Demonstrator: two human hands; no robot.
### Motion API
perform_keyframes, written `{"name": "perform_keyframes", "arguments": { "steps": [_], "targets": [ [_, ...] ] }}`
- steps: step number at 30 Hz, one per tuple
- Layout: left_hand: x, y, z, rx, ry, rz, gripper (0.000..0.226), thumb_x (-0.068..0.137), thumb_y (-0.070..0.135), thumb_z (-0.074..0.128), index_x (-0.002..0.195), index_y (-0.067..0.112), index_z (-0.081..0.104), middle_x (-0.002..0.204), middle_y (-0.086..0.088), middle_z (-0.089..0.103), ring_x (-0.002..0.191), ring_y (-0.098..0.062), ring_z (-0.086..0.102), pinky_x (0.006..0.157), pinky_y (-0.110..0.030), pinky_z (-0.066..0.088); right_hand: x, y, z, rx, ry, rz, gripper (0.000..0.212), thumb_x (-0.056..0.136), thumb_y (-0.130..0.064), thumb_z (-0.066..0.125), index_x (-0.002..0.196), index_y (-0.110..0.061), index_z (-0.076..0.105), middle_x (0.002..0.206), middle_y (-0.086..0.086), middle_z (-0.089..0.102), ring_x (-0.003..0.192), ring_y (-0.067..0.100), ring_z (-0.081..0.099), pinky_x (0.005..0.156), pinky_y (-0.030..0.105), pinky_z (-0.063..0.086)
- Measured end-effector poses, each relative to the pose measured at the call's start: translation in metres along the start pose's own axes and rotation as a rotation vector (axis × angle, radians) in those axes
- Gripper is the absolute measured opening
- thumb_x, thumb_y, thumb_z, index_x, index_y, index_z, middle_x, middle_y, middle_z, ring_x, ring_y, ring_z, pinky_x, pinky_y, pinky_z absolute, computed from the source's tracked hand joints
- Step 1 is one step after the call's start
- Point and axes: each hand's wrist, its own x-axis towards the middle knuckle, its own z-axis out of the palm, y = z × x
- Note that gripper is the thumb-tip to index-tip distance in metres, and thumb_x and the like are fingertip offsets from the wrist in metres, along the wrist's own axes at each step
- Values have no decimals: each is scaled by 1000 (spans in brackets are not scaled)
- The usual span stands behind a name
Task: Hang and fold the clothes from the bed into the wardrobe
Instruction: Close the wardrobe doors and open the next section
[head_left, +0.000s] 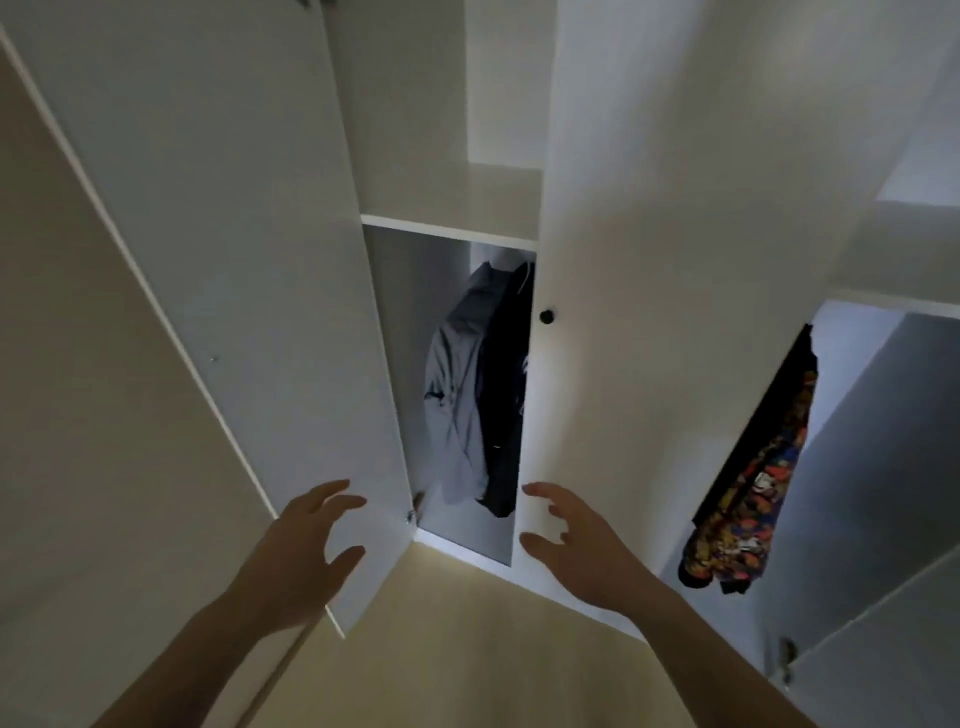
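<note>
A white wardrobe (447, 228) stands in front of me with its left door (249, 270) swung open. Inside the narrow gap hang a grey shirt (457, 395) and a dark garment (506, 405). The middle door (649, 291) with a black knob (546, 316) covers part of that section. Further right, a colourful patterned garment (753, 488) hangs in another open compartment. My left hand (306, 545) is spread in front of the lower edge of the left door, holding nothing. My right hand (576, 545) is spread in front of the middle door's lower edge, also holding nothing.
A beige wall (78, 415) runs along the left. Light wooden floor (441, 649) lies below the wardrobe. A further white door with a hinge (787, 660) stands open at the lower right. An upper shelf (467, 197) sits above the hanging section.
</note>
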Motion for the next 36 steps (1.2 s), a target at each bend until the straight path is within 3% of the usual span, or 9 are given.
{"name": "perform_keyframes", "arguments": {
  "steps": [7,12,16,22,27,31,33,35,36],
  "targets": [
    [-53,-66,-42,-94,74,-123,54,86,28,81,136,24,61,154,4,45,139,-21,48,116,-37,38,10,-68,85,59,-54,-76,52,95,-32,70,138,-50,48,132,-38,44,122,-20,41,110,23,37],
    [-44,-89,-57,-190,187,-175,57,84,22,83,137,21,61,150,4,47,134,-19,52,110,-28,38,19,-78,92,41,-56,-83,53,94,-30,70,137,-52,48,136,-34,48,126,-14,45,115,30,40],
    [-15,-107,-73,-255,237,-244,70,83,22,84,145,18,52,154,-1,41,132,-25,52,108,-40,46,44,-87,85,72,-45,-69,52,93,-28,73,137,-47,51,139,-22,53,131,5,52,116,41,43],
    [66,-140,-107,-319,349,-320,92,81,22,86,155,10,33,159,-8,30,136,-33,49,112,-50,43,89,-92,76,62,-16,-105,52,95,-31,71,129,-60,44,122,-40,42,125,3,45,109,31,42],
    [136,-170,-113,-411,393,-422,107,82,24,86,162,12,16,166,-11,24,148,-35,36,118,-53,36,123,-92,68,72,5,-126,52,97,-29,70,132,-55,43,125,-36,40,131,-2,37,115,29,36],
    [165,-183,-98,-591,454,-373,91,78,12,83,153,17,31,147,-14,47,135,-40,49,106,-58,46,140,-90,64,75,17,-86,54,96,-30,71,128,-62,42,128,-33,42,130,1,40,114,32,39],
    [170,-188,-89,-665,567,-303,78,75,11,76,143,31,42,133,1,51,123,-39,57,97,-58,51,145,-88,63,82,33,-73,57,95,-32,72,117,-74,40,125,-42,41,124,-3,45,110,30,43],
    [172,-194,-87,-670,627,-260,62,77,19,72,125,50,47,119,9,54,110,-32,62,87,-52,55,148,-88,63,95,54,-49,60,93,-35,73,111,-82,39,123,-46,45,114,-13,50,98,16,46],
    [172,-198,-87,-654,640,-255,53,79,25,70,122,48,51,117,7,57,104,-29,64,85,-49,56,150,-90,64,100,65,-46,61,93,-35,73,109,-84,39,119,-50,47,110,-20,51,88,8,46]
  ]
}}
